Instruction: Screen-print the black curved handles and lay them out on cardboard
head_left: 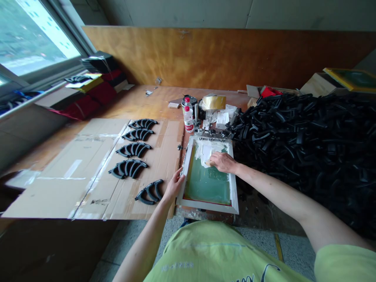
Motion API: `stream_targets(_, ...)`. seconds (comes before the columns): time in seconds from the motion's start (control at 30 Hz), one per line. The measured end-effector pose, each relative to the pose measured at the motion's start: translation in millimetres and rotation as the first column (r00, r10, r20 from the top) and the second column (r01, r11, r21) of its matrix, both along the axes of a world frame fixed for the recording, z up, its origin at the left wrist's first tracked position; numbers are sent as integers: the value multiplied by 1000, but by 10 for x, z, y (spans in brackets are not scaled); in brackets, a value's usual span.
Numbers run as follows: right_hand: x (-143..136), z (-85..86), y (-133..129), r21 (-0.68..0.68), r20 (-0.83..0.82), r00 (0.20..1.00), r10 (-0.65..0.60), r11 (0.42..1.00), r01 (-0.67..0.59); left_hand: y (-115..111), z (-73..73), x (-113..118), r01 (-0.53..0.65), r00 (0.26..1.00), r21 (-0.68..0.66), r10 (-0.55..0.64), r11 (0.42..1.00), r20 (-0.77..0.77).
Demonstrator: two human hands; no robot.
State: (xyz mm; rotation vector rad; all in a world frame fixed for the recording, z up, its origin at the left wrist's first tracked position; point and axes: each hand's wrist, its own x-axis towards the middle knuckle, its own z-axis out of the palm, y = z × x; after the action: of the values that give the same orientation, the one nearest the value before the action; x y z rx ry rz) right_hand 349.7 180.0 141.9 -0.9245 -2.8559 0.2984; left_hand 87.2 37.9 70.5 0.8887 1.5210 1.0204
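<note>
A silver-framed printing screen (205, 188) with a green mesh lies in front of me. White ink (199, 150) is smeared over the mesh's far part. My right hand (222, 161) is closed above the mesh on a small tan squeegee (208, 163), mostly hidden by the fingers, at the near edge of the ink. At the screen's left rail, my left hand (175, 184) grips the frame's edge, its fingers partly hidden. Left of it, several curved black plastic parts (133, 149) sit in rows on flattened cardboard (100, 156); the nearest group (149, 192) lies close to my left wrist.
A large heap of black parts (276, 133) borders the screen on the right. Behind the screen stand a hinge clamp (213, 134), red-capped bottles (188, 119), a tape roll (214, 102) and white paper (222, 120). Dark and red boxes (101, 92) sit by the window.
</note>
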Motion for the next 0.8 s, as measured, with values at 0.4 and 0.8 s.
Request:
stream_targets(0.4, 74, -208, -120, 39, -212, 977, 32, 999, -24, -22, 174, 16, -11, 999, -10, 12, 1000, 53)
stream_targets(0.8, 310, 343, 808, 0, -396, 690, -606, 751, 660, 239, 1180, 47, -51, 985, 154, 24, 987, 171)
